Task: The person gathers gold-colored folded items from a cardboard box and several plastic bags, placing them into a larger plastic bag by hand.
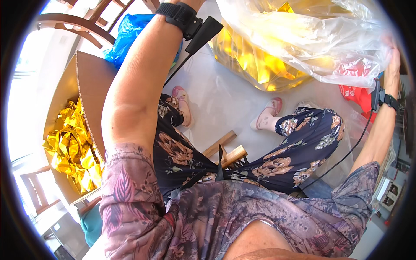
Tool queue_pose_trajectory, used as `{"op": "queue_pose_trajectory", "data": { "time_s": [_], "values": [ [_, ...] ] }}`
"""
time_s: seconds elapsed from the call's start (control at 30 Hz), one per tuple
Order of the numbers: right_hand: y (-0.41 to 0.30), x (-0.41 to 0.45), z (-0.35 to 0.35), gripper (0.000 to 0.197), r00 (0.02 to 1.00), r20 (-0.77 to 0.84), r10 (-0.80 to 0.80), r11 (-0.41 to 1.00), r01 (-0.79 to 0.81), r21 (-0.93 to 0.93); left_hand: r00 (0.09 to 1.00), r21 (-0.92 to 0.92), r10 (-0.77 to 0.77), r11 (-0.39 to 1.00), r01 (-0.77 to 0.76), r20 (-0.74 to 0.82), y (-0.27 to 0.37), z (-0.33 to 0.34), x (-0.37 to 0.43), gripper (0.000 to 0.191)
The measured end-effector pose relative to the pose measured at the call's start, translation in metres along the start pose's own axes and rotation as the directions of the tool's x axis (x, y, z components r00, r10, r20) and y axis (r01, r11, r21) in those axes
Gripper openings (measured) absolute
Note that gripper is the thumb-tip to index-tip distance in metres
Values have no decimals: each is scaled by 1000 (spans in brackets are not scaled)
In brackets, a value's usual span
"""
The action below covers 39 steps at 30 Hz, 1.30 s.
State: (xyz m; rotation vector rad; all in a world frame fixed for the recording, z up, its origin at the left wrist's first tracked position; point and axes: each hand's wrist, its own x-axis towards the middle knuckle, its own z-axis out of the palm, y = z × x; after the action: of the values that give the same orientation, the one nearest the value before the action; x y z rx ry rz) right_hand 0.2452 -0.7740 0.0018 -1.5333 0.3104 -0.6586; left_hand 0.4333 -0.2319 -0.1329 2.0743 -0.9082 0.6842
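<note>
A large clear plastic bag (292,52) holding gold foil pieces (260,65) stands before me at the top of the view. At the far right, my right hand (392,60) grips the side of this bag; its fingertips are blurred at the rim of the picture. My left arm stretches up past the bag's left side. Only its wrist, with a black strap, shows at the top edge, and the left hand itself is out of view.
On the left, an open cardboard box (94,78) contains crumpled gold foil pieces (73,143). Behind it are a blue plastic bag (125,39) and a wooden chair (78,21). A red plastic bag (357,96) lies at right. Wooden seat parts (235,156) show between my legs.
</note>
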Motion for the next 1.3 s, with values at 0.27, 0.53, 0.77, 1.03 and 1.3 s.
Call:
{"op": "queue_pose_trajectory", "data": {
  "time_s": [0.27,0.53,0.77,1.03,1.3],
  "values": [
    [5,-7,-32,24,929,363,74,958,-167,232,777,-534,-609,608,587,161,36,-14,-19,24],
    [-15,-77,1,50,978,-207,-29,951,-36,-306,795,-307,-558,733,607,237,71,-21,-26,41],
    [-44,-199,114,58,452,653,-608,-187,718,-671,812,-229,-555,779,583,180,73,-14,-32,34],
    [43,-247,155,62,358,919,-163,71,934,-351,856,-401,-493,761,510,153,68,-5,-29,15],
    [28,-240,118,14,555,832,10,-21,832,-554,992,163,-99,980,111,-81,58,25,-24,47]
  ]
}}
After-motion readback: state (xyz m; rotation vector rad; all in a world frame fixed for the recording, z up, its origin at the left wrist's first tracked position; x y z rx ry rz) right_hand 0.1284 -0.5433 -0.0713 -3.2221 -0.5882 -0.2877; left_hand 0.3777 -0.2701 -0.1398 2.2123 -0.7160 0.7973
